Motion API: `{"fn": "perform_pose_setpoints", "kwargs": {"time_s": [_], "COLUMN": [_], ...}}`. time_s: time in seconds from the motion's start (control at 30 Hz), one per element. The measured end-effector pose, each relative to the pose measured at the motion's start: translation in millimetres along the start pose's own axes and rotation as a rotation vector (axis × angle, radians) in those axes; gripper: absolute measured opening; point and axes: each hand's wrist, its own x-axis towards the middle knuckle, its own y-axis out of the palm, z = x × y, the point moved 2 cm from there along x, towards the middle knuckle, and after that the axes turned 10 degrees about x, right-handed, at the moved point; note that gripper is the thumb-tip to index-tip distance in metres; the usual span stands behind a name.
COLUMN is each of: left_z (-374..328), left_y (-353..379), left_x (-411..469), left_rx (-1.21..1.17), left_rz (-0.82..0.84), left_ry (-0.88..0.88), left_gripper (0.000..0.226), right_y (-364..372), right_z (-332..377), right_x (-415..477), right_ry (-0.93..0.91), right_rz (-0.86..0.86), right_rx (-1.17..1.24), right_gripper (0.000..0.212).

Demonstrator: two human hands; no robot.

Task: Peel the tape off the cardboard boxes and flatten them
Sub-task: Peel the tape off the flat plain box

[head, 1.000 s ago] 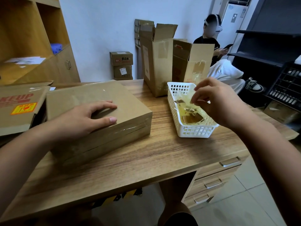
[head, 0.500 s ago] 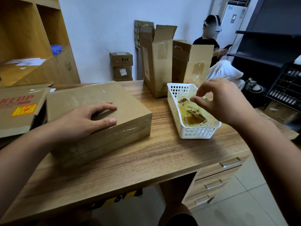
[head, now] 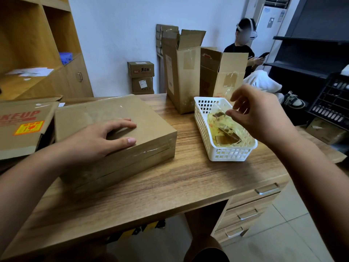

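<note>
While the peeled strip of tape [head: 219, 115] dangles over the white basket [head: 200, 118] at two o'clock on the desk [head: 188, 182], the sensible move, I'd say, is to wipe it off against the wad of tape [head: 226, 137] lying inside, because sticky film clings to skin and a plain shake may not free it.

The right hand [head: 264, 118] hovers above the basket with its fingers loosely curled and apart. Its forefinger is lifted clear of the thumb. The strip seems to hang from the thumb tip rather than from a pinch, though I can't be certain.

The left hand [head: 98, 140] lies flat on top of the closed box [head: 143, 120] at ten o'clock, fingers straight and spread, steadying it. A band of clear tape [head: 156, 150] runs along that box's front seam, so it is not yet flattened. Two opened boxes [head: 181, 76] stand at twelve o'clock.
</note>
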Motion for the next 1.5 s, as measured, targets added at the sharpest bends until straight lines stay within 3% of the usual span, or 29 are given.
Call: {"fn": "perform_pose_setpoints", "kwargs": {"time_s": [0.2,0.37,0.63,0.77,1.03,1.17,1.5], "left_z": [-4,-5,-6,-9,-5,-4,0], "left_y": [-1,-1,-1,0,-1,-1,-1], "left_x": [-1,-2,-1,-1,-2,-3,-3], "left_rx": [0.002,0.003,0.004,0.007,0.032,-0.018,-0.045], "left_rz": [-0.015,-0.006,0.004,0.013,-0.019,-0.034,-0.054], "left_ry": [-0.004,-0.008,-0.014,-0.022,-0.012,0.003,0.007], "left_gripper": [0.056,0.054,0.054,0.052,0.052,0.049,0.046], "right_y": [2,-1,-4,15,97,128,170], "right_z": [-1,-1,14,39,105,141,189], "right_x": [0,0,-7,-25,-83,-105,-116], "right_ry": [-0.045,-0.039,-0.051,-0.115,-0.213,-0.166,-0.022], "right_rz": [0.059,0.005,-0.088,-0.063,0.211,0.272,0.153], "right_rx": [-0.057,-0.045,0.029,0.133,0.406,0.598,0.845], "right_gripper": [0.006,0.024,0.020,0.018,0.021,0.023,0.030]}}
